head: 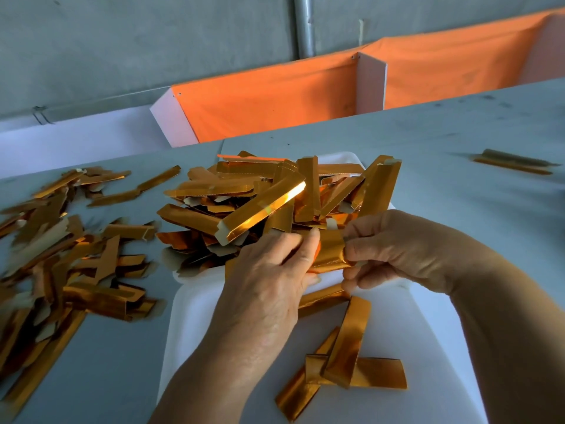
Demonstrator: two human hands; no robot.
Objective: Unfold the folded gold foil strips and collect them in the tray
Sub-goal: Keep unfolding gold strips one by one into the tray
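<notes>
A folded gold strip is pinched above the white tray by the left hand and right hand. It should be pulled apart gently, then dropped beside the pile in the tray.

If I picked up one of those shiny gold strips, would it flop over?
Probably not much: the gold strip pinched between the left hand and right hand keeps its creases. Strips in the pile jut out unsupported, so likely stiff, light card. Its glossy face may be slippery.
</notes>
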